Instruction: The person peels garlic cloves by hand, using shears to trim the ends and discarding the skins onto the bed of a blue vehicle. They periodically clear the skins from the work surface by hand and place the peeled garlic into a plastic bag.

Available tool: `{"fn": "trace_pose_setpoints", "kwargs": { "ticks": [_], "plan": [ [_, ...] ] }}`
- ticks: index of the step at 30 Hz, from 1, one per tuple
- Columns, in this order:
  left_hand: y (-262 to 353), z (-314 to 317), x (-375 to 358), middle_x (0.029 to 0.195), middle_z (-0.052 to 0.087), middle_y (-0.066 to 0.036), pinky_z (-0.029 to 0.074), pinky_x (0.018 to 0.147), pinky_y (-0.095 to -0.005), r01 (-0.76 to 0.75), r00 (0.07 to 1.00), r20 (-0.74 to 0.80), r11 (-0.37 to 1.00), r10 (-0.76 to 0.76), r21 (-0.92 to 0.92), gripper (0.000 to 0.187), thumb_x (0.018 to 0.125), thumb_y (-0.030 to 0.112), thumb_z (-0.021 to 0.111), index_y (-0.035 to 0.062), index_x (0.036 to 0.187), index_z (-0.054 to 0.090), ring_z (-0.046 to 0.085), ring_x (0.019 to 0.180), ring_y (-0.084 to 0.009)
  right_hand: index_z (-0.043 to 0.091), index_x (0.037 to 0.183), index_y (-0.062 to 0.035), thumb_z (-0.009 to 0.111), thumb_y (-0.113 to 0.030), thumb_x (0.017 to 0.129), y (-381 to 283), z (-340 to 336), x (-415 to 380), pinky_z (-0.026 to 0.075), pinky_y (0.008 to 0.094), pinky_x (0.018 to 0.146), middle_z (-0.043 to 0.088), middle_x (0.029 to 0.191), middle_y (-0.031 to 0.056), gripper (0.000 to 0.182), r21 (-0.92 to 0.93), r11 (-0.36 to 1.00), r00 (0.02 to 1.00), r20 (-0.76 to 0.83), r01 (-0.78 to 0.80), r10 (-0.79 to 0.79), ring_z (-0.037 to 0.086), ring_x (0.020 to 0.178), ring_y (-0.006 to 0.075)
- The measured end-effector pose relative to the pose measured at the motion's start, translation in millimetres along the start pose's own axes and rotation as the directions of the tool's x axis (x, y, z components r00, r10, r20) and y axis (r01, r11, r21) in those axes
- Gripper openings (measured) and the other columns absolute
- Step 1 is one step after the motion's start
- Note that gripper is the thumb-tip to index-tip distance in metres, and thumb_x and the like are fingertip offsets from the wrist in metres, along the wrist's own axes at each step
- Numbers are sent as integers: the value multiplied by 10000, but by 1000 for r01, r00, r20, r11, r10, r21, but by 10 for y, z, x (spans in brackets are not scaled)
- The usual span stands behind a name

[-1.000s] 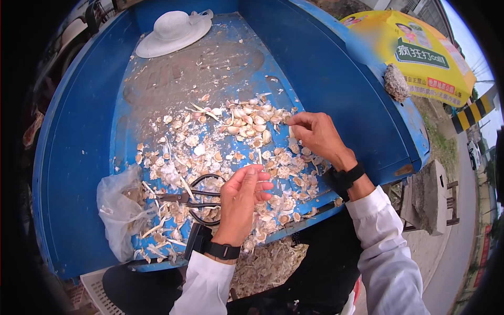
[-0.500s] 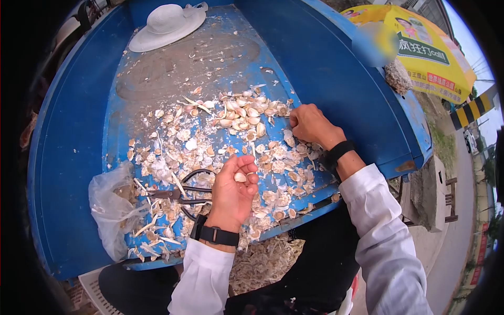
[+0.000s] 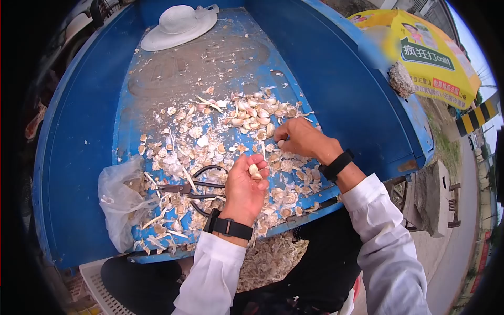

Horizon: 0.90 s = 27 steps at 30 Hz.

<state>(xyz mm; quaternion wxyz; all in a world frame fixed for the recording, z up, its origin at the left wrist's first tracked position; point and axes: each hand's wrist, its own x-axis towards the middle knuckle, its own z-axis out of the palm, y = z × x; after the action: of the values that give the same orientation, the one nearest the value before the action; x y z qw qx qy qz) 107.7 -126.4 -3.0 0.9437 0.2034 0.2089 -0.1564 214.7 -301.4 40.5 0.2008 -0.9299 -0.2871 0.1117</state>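
"Head view: where's the garlic clove (image 3: 255, 171)?"

"Loosely curled left hand (image 3: 245, 185) holds it, toward the near edge of the blue cargo bed (image 3: 79, 157). Right hand (image 3: 305, 138), fingers bent inward: contents, I can't tell."

"Handling?"

"Probably light, firm, slick-skinned; pinch its plump sides."

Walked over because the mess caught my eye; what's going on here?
A person's left hand holds a garlic clove in curled fingers. The right hand reaches low over peel scraps; its grip is unclear. Beyond lies a pile of cloves. Black-handled shears lie among the scraps.
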Motion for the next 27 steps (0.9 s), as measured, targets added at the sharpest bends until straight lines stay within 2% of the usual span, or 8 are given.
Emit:
{"fn": "trace_pose_setpoints", "kwargs": {
  "ticks": [5, 7, 9, 11, 17, 20, 22, 27],
  "plan": [
    [25, 23, 4, 893, 591, -105, 456, 542, -245, -23, 996, -80, 998, 27, 51, 343, 1004, 318, 433, -4, 1039, 546, 586, 727, -189, 704, 921, -33, 660, -68, 750, -210, -99, -123, 506, 397, 654, 672, 753, 188, 180, -48, 994, 992, 76, -97, 101, 660, 699, 311],
    [-3, 188, -65, 924, 607, -119, 495, 594, -269, -19, 985, -170, 997, 31, 72, 379, 1002, 334, 435, -17, 1093, 542, 617, 776, -214, 701, 946, -29, 629, -42, 755, -387, -173, -206, 499, 402, 656, 677, 742, 173, 204, 194, 981, 998, -43, -29, 38, 654, 690, 329],
    [-51, 138, -16, 953, 615, -131, 518, 635, -290, -15, 993, -119, 997, 23, 69, 412, 1000, 351, 437, -26, 1133, 535, 634, 824, -235, 700, 983, -32, 620, -26, 751, -502, -246, -191, 506, 405, 708, 688, 813, 177, 245, 219, 976, 991, 130, -2, -27, 660, 757, 349],
    [-71, 125, 16, 961, 613, -133, 506, 613, -283, 5, 994, -112, 993, 9, 115, 409, 995, 353, 445, -21, 1138, 532, 627, 805, -222, 694, 983, -23, 619, 22, 748, -258, -64, -48, 502, 387, 733, 687, 934, 138, 251, 80, 972, 963, -178, 221, -204, 642, 815, 315],
    [10, 59, -67, 993, 615, -130, 374, 444, -181, -60, 992, -100, 984, 78, 170, 247, 959, 72, 494, -20, 1187, 510, 518, 649, -108, 668, 1079, -28, 570, 39, 769, 50, 102, 130, 496, 396, 850, 639, 1029, 182, 332, -152, 974, 970, -150, 166, -189, 617, 942, 358],
    [96, 123, -188, 1030, 620, -140, 336, 409, -162, -72, 991, -99, 978, 93, 197, 269, 952, 31, 492, -25, 1215, 496, 486, 612, -75, 634, 1141, -25, 537, -25, 874, -18, 11, 81, 523, 361, 850, 633, 1067, 162, 284, -20, 995, 990, -97, 102, -104, 636, 974, 298],
    [116, 148, -227, 1050, 622, -146, 327, 400, -161, -66, 993, -85, 972, 87, 226, 282, 954, 34, 493, -27, 1229, 488, 476, 599, -64, 594, 1179, -9, 503, -128, 970, -110, -21, -16, 547, 321, 831, 621, 1087, 121, 258, 772, 609, 983, 130, -181, 128, 634, 989, 219],
    [182, 186, -349, 985, 631, -117, 327, 392, -168, -93, 990, -83, 967, 116, 239, 275, 960, 75, 511, -19, 1219, 499, 460, 565, -60, 554, 1246, 3, 514, -176, 989, -424, -118, -280, 550, 299, 821, 603, 1116, 92, 316, 970, 239, 993, 69, -44, -98, 617, 1001, 177]
  ]
}}
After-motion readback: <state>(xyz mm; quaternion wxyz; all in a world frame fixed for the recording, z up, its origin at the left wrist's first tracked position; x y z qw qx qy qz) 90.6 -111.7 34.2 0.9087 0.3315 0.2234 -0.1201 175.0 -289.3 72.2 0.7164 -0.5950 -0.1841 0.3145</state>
